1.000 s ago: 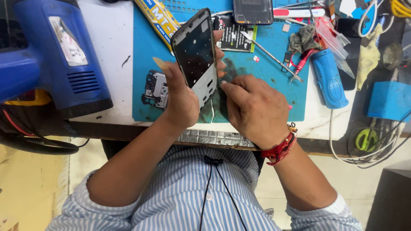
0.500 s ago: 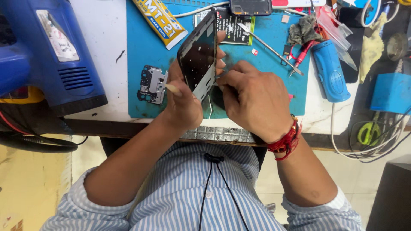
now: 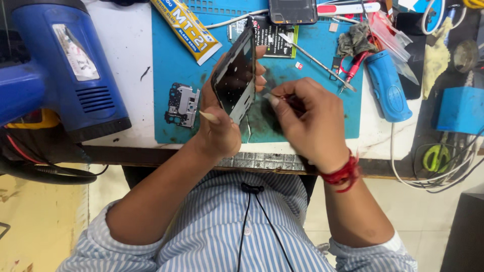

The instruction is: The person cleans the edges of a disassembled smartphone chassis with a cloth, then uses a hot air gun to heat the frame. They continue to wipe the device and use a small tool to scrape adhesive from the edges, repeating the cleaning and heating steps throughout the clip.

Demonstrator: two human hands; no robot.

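Note:
My left hand (image 3: 219, 128) grips a black phone frame (image 3: 234, 75) and holds it tilted on edge above the blue work mat (image 3: 176, 65). My right hand (image 3: 310, 118) is closed on a small thin tool whose tip touches the frame's right edge; the tool itself is mostly hidden by my fingers. A small metal phone cover plate (image 3: 182, 104) lies on the mat just left of my left hand.
A blue heat gun (image 3: 65, 60) stands at the left. A yellow glue tube (image 3: 187, 27), tweezers (image 3: 315, 60), a blue cylindrical tool (image 3: 387, 90), a phone (image 3: 292, 10), a blue box (image 3: 459, 108) and cables (image 3: 433, 171) surround the mat.
The phone frame has turned more edge-on in my left hand. My right hand has shifted slightly right and up, its tool tip now at the frame's right edge.

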